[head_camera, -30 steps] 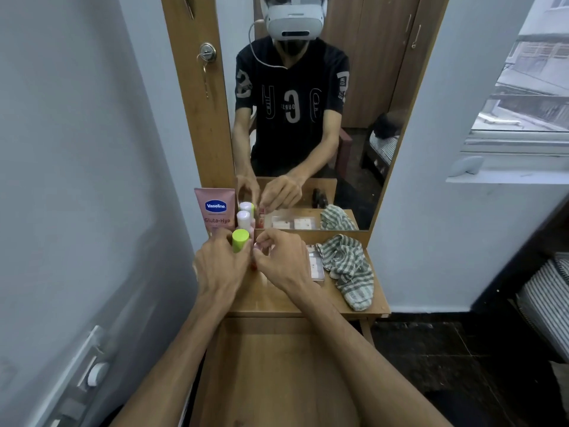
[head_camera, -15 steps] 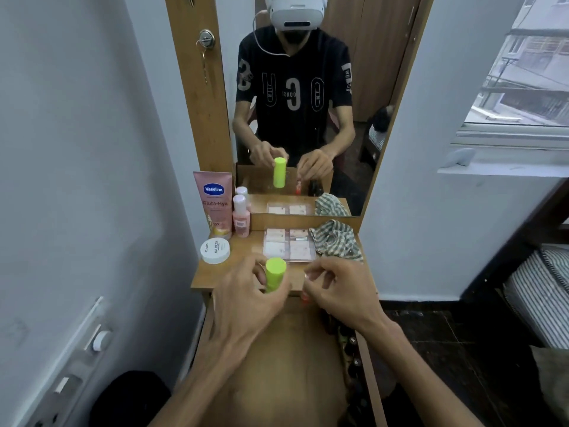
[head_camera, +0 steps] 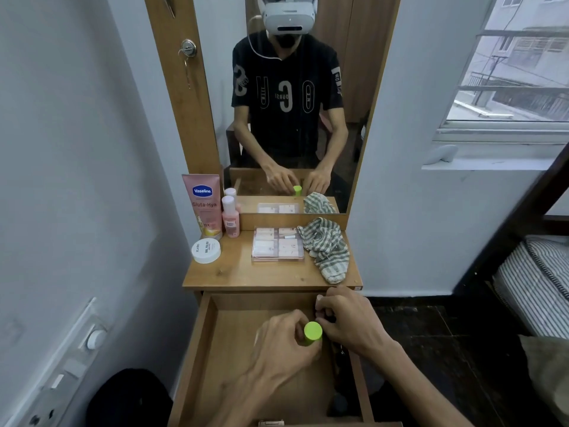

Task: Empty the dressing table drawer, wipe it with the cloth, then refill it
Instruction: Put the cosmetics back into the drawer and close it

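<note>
Left hand (head_camera: 281, 343) down in open drawer (head_camera: 215, 365), fingers curled round green-capped tube (head_camera: 312, 331), held upright nr right side of drawer; only lime cap + bit of body showing, rest hidden by fingers. Right hand (head_camera: 348, 322) just beside it, over drawer's right wall, fingers bunched tight round sth small; can't tell what, hidden by knuckles. Fingertips of both hands nearly meeting at cap.

Drawer pulled out toward camera, wooden floor bare on left + middle. Dark shapes along right inner edge, too dim to ID.

Tabletop (head_camera: 240, 274) above drawer: Vaseline tube (head_camera: 203, 204) standing cap-down at back left against mirror frame; small pink bottle (head_camera: 230, 215) touching its right side; white jar (head_camera: 206, 250) in front of tube, nr left edge. Clear flat case (head_camera: 277, 245) w/ pale pink pans mid-table, small silver item lying on its top right. Checked cloth (head_camera: 326, 248) crumpled at right, touching case's right edge, tail trailing toward front right corner, not far from right hand.

Mirror (head_camera: 292, 103) behind table reflecting person in dark tee w/ white headset, both hands low, green cap visible betw them; also reflecting bottle, case, cloth. Key hanging in lock on wooden frame left of mirror. Window at right, striped mattress at far right edge. Switch panel on left wall, lower left.
</note>
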Available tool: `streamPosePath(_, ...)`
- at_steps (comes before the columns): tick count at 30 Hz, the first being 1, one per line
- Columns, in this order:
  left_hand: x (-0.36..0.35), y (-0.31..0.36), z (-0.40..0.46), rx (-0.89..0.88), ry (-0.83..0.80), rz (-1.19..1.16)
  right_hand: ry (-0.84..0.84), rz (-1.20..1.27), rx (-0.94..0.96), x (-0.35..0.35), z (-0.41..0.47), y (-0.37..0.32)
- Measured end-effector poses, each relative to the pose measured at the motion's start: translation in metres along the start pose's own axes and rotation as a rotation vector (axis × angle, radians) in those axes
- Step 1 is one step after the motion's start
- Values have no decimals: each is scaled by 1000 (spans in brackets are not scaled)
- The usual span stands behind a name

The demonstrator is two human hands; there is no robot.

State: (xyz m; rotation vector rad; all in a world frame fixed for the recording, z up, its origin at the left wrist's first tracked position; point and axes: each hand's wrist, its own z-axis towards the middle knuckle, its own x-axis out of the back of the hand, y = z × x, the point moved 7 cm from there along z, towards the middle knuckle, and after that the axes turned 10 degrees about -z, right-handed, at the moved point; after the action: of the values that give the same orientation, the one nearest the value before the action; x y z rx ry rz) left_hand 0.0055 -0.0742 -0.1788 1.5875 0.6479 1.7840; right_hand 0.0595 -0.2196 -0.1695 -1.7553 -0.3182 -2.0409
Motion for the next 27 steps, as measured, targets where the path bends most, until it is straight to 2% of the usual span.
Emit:
streamPosePath(8, -21, -2, 0, -30, -74, -41, 6, -2, 4, -4, 0, 7)
streamPosePath(13, -32, 1, 1, -52, -100, -82, -91, -5, 33, 5, 0, 8)
streamPosePath(20, -38, -6, 3, -43, -53, -176, -172, 103, -7, 23, 0, 11)
streamPosePath(23, -39, -13, 3, -17, -47, -239, -135, 148, -60, 34, 9, 4)
streamPosePath(27, -31, -18, -1, 4, -83, -222, 57, 264, -29, 60, 40, -28)
